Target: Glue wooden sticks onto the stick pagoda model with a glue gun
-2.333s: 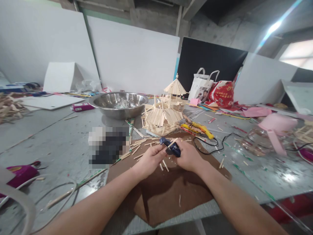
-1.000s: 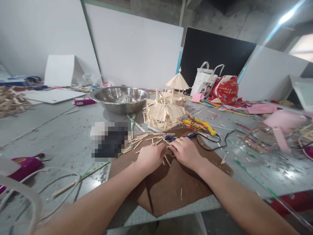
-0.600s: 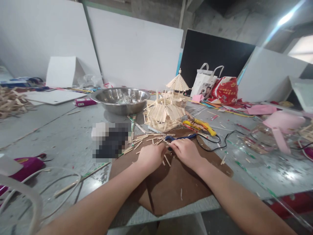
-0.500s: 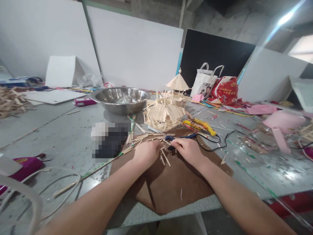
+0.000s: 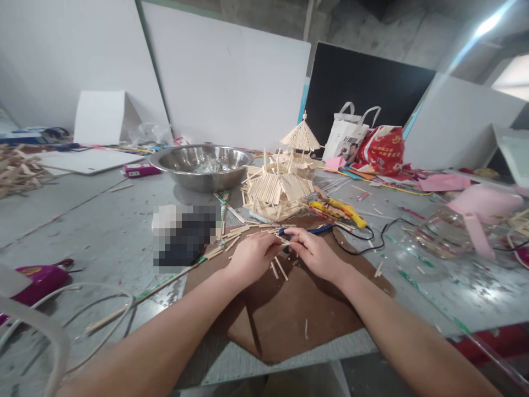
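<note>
While left hand [image 5: 254, 256] faces right [image 5: 317, 255], stick [image 5: 285, 242] between

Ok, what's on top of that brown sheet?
Thin pale wooden sticks and a blue-handled tool lie on the brown sheet. What the left hand and right hand cover can't be seen.

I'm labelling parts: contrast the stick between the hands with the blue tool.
Colour: the stick is pale; the tool is blue.
Thickness: the stick is slimmer than the tool.
Place: the stick is between the left hand and right hand; the tool lies on the mat.
</note>
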A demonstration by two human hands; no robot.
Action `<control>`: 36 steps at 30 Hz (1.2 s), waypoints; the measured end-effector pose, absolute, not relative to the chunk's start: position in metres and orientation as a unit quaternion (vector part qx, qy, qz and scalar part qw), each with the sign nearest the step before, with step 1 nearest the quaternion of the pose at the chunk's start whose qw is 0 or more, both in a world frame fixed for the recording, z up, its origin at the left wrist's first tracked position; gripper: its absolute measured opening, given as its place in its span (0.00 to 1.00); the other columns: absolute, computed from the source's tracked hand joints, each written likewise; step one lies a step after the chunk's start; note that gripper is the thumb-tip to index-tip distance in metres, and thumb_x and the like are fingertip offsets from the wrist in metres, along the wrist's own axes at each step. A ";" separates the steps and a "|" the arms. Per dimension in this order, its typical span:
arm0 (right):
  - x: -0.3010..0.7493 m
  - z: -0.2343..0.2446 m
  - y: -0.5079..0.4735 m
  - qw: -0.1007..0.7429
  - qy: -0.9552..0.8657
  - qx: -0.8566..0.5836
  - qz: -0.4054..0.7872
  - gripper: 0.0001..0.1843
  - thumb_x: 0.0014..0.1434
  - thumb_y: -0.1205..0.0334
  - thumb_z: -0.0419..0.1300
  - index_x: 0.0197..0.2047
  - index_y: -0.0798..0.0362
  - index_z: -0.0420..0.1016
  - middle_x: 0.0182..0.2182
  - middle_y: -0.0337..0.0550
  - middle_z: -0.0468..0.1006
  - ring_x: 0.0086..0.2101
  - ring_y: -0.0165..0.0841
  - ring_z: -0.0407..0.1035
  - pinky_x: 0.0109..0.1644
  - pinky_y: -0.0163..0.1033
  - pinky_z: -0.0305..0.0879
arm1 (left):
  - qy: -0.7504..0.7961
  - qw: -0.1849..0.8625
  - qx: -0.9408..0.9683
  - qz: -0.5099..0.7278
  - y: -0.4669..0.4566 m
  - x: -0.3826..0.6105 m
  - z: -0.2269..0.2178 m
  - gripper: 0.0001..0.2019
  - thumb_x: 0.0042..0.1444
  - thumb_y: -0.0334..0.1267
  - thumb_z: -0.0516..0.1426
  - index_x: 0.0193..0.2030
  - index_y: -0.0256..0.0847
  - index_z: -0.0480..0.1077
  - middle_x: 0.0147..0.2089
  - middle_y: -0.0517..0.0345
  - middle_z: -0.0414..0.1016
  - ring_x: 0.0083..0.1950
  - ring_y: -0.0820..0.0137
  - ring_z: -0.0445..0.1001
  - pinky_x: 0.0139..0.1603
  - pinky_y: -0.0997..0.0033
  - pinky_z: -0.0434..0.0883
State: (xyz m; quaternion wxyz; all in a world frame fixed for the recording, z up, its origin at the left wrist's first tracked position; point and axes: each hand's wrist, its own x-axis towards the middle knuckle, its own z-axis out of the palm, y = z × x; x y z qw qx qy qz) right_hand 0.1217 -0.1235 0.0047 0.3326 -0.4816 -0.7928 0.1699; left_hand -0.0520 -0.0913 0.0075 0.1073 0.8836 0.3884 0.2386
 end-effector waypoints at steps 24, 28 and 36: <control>0.128 -0.005 -0.115 0.363 -0.776 -0.501 0.124 0.09 0.54 0.63 0.50 0.34 0.53 0.71 0.32 0.42 0.75 0.33 0.29 0.68 0.39 0.34 0.61 | 0.392 0.680 0.385 0.485 -0.035 0.000 0.017 0.09 0.45 0.38 0.57 0.21 0.35 0.63 0.14 0.67 0.60 0.10 0.84 0.53 0.12 0.80 0.47; 0.128 -0.006 -0.114 0.352 -0.779 -0.505 0.121 0.08 0.54 0.63 0.51 0.34 0.53 0.71 0.31 0.41 0.75 0.32 0.29 0.68 0.38 0.34 0.61 | 0.375 0.720 0.345 0.471 -0.033 -0.002 0.019 0.09 0.45 0.38 0.58 0.24 0.34 0.65 0.13 0.67 0.60 0.10 0.84 0.53 0.11 0.82 0.47; 0.127 -0.007 -0.113 0.337 -0.780 -0.514 0.121 0.09 0.54 0.62 0.51 0.33 0.52 0.71 0.30 0.40 0.76 0.33 0.30 0.68 0.38 0.35 0.61 | 0.356 0.757 0.320 0.445 -0.032 -0.003 0.021 0.08 0.47 0.37 0.56 0.23 0.34 0.64 0.13 0.67 0.59 0.09 0.84 0.52 0.10 0.82 0.48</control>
